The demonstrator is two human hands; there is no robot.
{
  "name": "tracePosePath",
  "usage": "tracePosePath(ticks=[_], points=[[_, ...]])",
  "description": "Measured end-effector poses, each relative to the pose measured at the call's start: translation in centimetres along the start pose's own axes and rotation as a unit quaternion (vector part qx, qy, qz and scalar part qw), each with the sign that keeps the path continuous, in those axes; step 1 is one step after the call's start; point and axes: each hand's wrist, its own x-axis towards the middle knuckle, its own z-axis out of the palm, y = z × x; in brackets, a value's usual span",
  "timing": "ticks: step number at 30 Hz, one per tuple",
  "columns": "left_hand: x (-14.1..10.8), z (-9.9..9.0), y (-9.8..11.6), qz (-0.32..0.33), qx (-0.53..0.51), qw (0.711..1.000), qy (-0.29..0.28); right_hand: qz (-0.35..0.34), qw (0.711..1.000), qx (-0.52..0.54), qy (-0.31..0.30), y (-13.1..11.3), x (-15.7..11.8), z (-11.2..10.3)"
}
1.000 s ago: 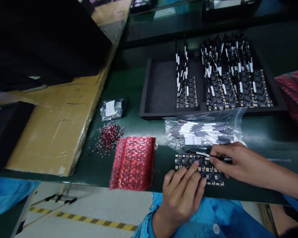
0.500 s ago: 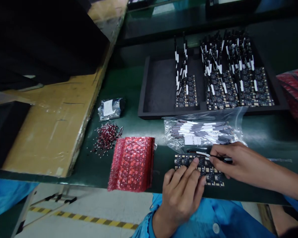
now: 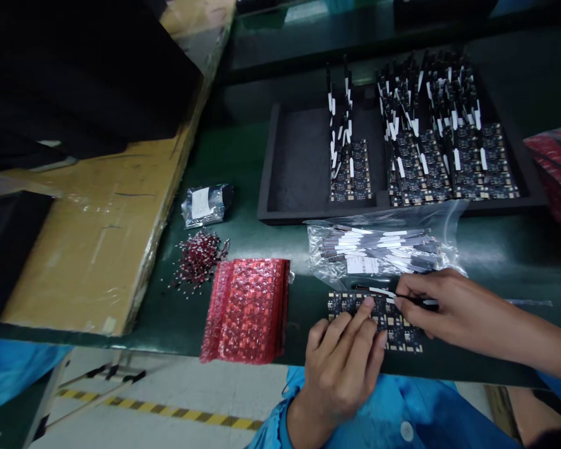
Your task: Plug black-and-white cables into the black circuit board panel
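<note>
A dark circuit board panel (image 3: pixel 404 333) with rows of pale pads lies flat at the table's front edge. My left hand (image 3: pixel 343 358) rests over its left part, fingers stretched out and slightly apart, the index fingertip touching the board. My right hand (image 3: pixel 442 305) is closed in a pinch on a thin black cable (image 3: pixel 381 291) with white labels, which runs along the board's far edge. The cable's middle part is hidden by my fingers. Just behind lies a clear plastic bag (image 3: pixel 315 249) holding several more black cables (image 3: pixel 383 240) with white labels.
A black foam tray (image 3: pixel 299 215) at the back holds several boards with cables standing up. Left of my hands lies red bubble wrap (image 3: pixel 252 308), beside a pile of small red-and-black parts (image 3: pixel 197 259) and a silver bag (image 3: pixel 206 204). Cardboard (image 3: pixel 98 249) covers the left side.
Both hands, the board and the cable hold nearly the same place. The whole view has shifted very slightly.
</note>
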Motion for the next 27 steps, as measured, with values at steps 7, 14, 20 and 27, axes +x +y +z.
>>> tracePosePath(ticks=[7,14,20,27], points=[[-0.1,0.1,0.0,-0.005,-0.002,1.000,0.003,-0.008,1.000,-0.011,0.006,-0.2,-0.2,0.0],[0.0,0.0,0.3,0.014,0.038,0.999,-0.009,-0.011,1.000,-0.021,0.002,0.0,-0.1,0.1],[0.1,-0.2,1.0,-0.004,0.059,0.998,-0.011,-0.008,1.000,-0.023,-0.001,-0.4,0.0,-0.2],[0.1,-0.1,0.8,-0.009,0.034,0.999,-0.016,-0.001,1.000,0.014,0.004,-0.7,0.1,-0.6]])
